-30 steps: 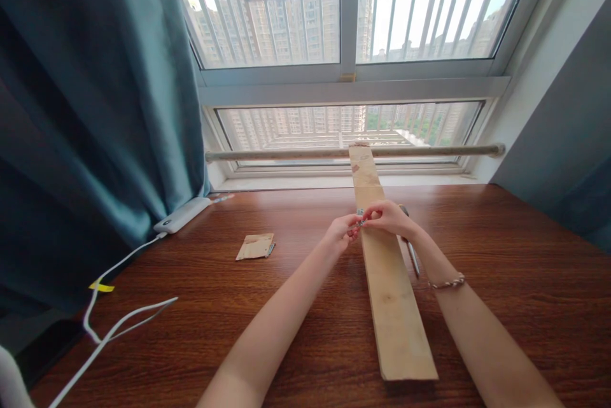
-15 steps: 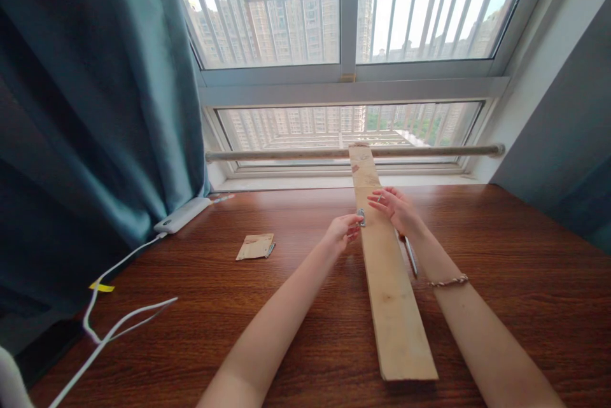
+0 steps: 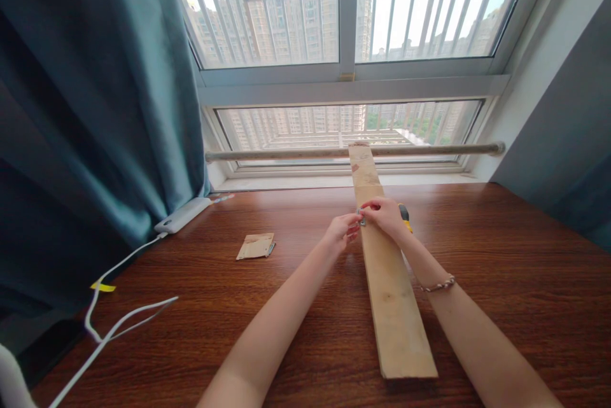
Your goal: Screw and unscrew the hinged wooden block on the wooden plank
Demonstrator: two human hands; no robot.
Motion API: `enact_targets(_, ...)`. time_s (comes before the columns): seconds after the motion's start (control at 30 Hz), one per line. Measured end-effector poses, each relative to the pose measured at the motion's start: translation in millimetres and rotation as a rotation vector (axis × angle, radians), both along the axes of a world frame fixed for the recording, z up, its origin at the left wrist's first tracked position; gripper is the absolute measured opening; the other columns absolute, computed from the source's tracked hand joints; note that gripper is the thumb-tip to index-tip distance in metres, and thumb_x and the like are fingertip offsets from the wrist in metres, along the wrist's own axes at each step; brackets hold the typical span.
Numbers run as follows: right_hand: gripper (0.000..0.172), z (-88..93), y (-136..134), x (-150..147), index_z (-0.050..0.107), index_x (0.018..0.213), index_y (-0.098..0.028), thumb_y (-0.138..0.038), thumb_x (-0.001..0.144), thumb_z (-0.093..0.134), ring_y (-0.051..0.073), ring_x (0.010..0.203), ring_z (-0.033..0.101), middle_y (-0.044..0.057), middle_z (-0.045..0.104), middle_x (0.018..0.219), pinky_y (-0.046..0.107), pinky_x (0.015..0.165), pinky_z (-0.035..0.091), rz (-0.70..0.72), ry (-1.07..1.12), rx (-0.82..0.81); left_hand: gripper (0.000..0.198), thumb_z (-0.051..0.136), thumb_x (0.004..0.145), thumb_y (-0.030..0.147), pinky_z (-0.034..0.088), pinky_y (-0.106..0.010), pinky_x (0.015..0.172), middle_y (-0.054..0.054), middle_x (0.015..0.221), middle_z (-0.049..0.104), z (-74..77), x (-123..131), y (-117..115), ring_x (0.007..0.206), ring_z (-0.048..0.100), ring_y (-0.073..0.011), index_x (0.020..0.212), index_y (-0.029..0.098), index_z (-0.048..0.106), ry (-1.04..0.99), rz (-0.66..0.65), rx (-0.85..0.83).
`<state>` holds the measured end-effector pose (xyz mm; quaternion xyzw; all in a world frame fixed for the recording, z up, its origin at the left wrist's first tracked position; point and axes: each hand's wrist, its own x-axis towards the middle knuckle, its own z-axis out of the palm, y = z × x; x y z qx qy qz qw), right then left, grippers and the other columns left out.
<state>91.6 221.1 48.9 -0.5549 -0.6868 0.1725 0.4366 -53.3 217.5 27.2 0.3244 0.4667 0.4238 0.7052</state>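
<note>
A long pale wooden plank (image 3: 391,293) lies on the dark wooden table (image 3: 305,306), its far end resting on a rail by the window. A small metal bracket (image 3: 361,217) sits at the plank's left edge. My left hand (image 3: 342,231) pinches that bracket from the left, fingers closed. My right hand (image 3: 386,216) lies over the plank with its fingertips pinched together at the bracket's right side; what is between them is too small to make out. A yellow-handled tool (image 3: 405,218) lies on the table just behind my right hand.
A small brown paper packet (image 3: 256,246) lies left of the hands. A white power strip (image 3: 182,214) and white cables (image 3: 112,325) run along the left side beside a teal curtain (image 3: 95,109). A horizontal rail (image 3: 286,154) crosses below the window.
My right hand opened and lifted off the bracket half a second ago, then came back down and pinched at it again. The left hand stayed at the bracket.
</note>
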Motion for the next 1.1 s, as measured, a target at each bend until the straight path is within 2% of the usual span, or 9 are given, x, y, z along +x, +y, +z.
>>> enact_targets(0.17, 0.024, -3.5, 1.1, -0.1, 0.073, 0.074, -0.017, -0.037, 0.067, 0.062, 0.013, 0.055, 0.046, 0.000, 0.055, 0.055, 0.024, 0.052, 0.029, -0.014, 0.041, -0.005, 0.025, 0.075, 0.052, 0.025, 0.036, -0.022, 0.052, -0.001, 0.069, 0.060, -2.2, -0.5, 1.9, 0.057, 0.052, -0.0089, 0.073, 0.016, 0.066, 0.008, -0.018, 0.027)
enact_targets(0.33, 0.021, -4.1, -0.4, -2.4, 0.073, 0.073, -0.017, -0.034, 0.065, 0.062, 0.012, 0.055, 0.045, -0.001, 0.056, 0.056, 0.024, 0.054, 0.029, 0.006, 0.097, 0.020, 0.025, 0.075, 0.050, 0.023, 0.037, -0.021, 0.053, 0.000, 0.064, 0.059, -1.9, 0.2, 1.8, 0.052, 0.049, -0.0069, 0.071, 0.015, 0.066, -0.017, -0.011, 0.046)
enact_targets(0.5, 0.018, -5.6, -0.3, -5.7, 0.072, 0.069, -0.017, -0.033, 0.061, 0.067, 0.010, 0.049, 0.039, -0.004, 0.046, 0.048, 0.024, 0.050, 0.025, -0.012, 0.228, 0.000, 0.024, 0.075, 0.050, 0.023, 0.036, -0.021, 0.051, -0.001, 0.063, 0.060, -3.5, 1.5, 2.8, 0.050, 0.048, -0.0063, 0.071, 0.014, 0.066, -0.011, 0.002, 0.061)
enact_targets(0.67, 0.025, -3.2, -2.2, -11.1, 0.070, 0.071, -0.015, -0.037, 0.059, 0.072, 0.007, 0.046, 0.031, -0.008, 0.035, 0.045, 0.023, 0.047, 0.022, 0.030, 0.469, -0.011, 0.022, 0.074, 0.050, 0.023, 0.036, -0.020, 0.050, -0.001, 0.063, 0.060, -2.6, 2.5, 1.8, 0.048, 0.047, -0.0055, 0.068, 0.013, 0.066, 0.004, -0.001, 0.077)
enact_targets(0.83, 0.028, 3.5, -2.6, -11.0, 0.061, 0.076, -0.016, -0.041, 0.065, 0.068, 0.006, 0.043, 0.031, -0.008, 0.040, 0.050, 0.020, 0.042, 0.025, -0.019, 0.842, -0.007, 0.024, 0.077, 0.049, 0.024, 0.037, -0.021, 0.052, -0.002, 0.063, 0.061, 3.6, -0.7, -0.8, 0.053, 0.051, -0.0072, 0.066, 0.013, 0.063, 0.059, -0.013, 0.075)
enact_targets(0.9, 0.023, 6.9, -0.8, -8.2, 0.055, 0.072, -0.017, -0.038, 0.069, 0.064, 0.006, 0.044, 0.036, -0.008, 0.044, 0.053, 0.018, 0.041, 0.030, -0.036, 0.983, -0.018, 0.027, 0.079, 0.049, 0.028, 0.037, -0.021, 0.052, -0.002, 0.062, 0.061, 7.8, -3.3, -1.6, 0.055, 0.052, -0.0080, 0.063, 0.013, 0.061, 0.168, -0.011, 0.106)
enact_targets(0.97, 0.018, 11.1, 1.2, -4.8, 0.049, 0.066, -0.018, -0.031, 0.072, 0.059, 0.006, 0.048, 0.045, -0.006, 0.048, 0.054, 0.017, 0.047, 0.041, -0.055, 1.098, -0.039, 0.030, 0.080, 0.050, 0.032, 0.037, -0.022, 0.052, -0.002, 0.059, 0.059, 13.3, -6.5, -2.3, 0.054, 0.052, -0.0086, 0.060, 0.013, 0.058, 0.278, -0.018, 0.158)
enact_targets(1.03, 0.015, 16.6, 1.7, -2.0, 0.045, 0.063, -0.018, -0.021, 0.074, 0.055, 0.007, 0.055, 0.054, -0.004, 0.052, 0.057, 0.018, 0.056, 0.048, -0.064, 1.171, -0.084, 0.030, 0.080, 0.051, 0.032, 0.037, -0.022, 0.052, -0.002, 0.055, 0.058, 19.9, -11.3, -3.1, 0.053, 0.051, -0.0089, 0.057, 0.013, 0.057, 0.350, -0.036, 0.211)
enact_targets(1.1, 0.014, 23.0, -1.5, -0.8, 0.045, 0.064, -0.018, -0.011, 0.073, 0.053, 0.007, 0.057, 0.057, -0.002, 0.056, 0.060, 0.018, 0.059, 0.051, -0.053, 1.193, -0.156, 0.027, 0.079, 0.052, 0.029, 0.038, -0.022, 0.053, -0.002, 0.054, 0.059, 26.8, -20.3, -4.8, 0.053, 0.052, -0.0092, 0.058, 0.013, 0.058, 0.393, -0.039, 0.256)
